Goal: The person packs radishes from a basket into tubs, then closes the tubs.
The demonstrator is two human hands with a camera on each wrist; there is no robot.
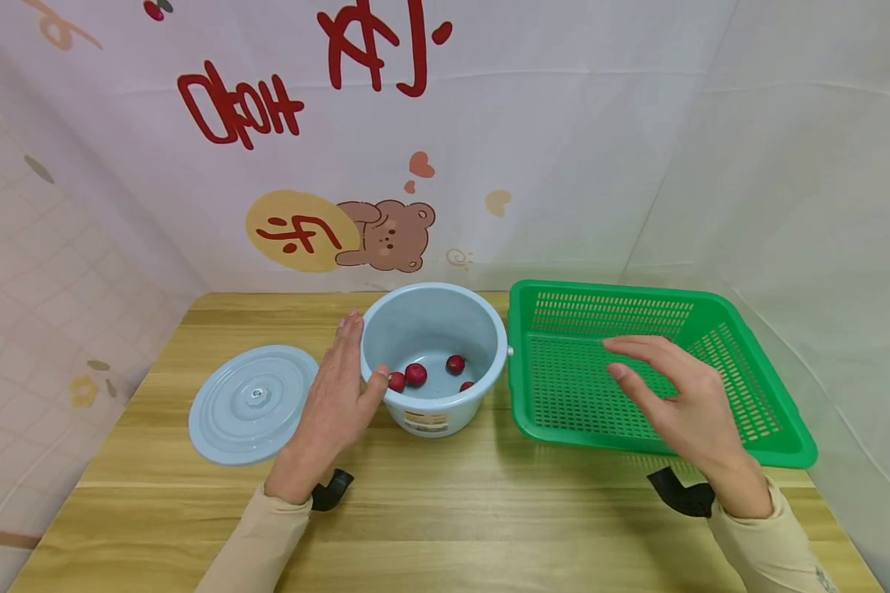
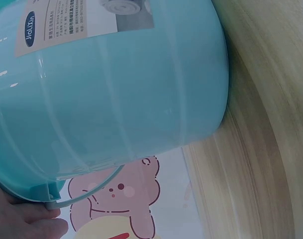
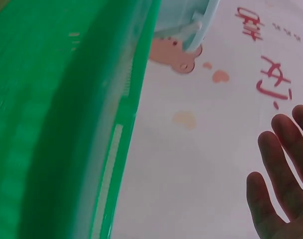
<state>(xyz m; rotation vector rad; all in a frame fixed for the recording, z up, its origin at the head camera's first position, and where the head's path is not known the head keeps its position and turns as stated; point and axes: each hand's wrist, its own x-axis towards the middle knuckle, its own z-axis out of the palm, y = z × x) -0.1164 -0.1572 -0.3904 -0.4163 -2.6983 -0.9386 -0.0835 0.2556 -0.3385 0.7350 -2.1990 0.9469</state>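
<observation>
A light-blue plastic bucket (image 1: 433, 418) stands upright near the table's back edge. Several small, round, dark-red fruits or radishes (image 1: 416, 375) lie on its bottom; their exact kind is unclear. Against the bucket's left side rests my left hand (image 1: 334, 403), its fingers extended along the outside and its thumb at the rim. The left wrist view shows those fingertips (image 2: 51, 226) beside the handle's hinge. My right hand (image 1: 686, 403) hovers over a green slotted basket (image 1: 522, 395), fingers loosely bent and apart, holding nothing. Spread fingers (image 3: 278, 154) appear in the right wrist view.
A round light-blue lid (image 1: 230, 403) lies flat on the wooden table (image 1: 475, 511), left of the bucket. The basket stands close on the bucket's right. A printed white cloth (image 1: 564, 165) hangs behind, with more cloth at both sides.
</observation>
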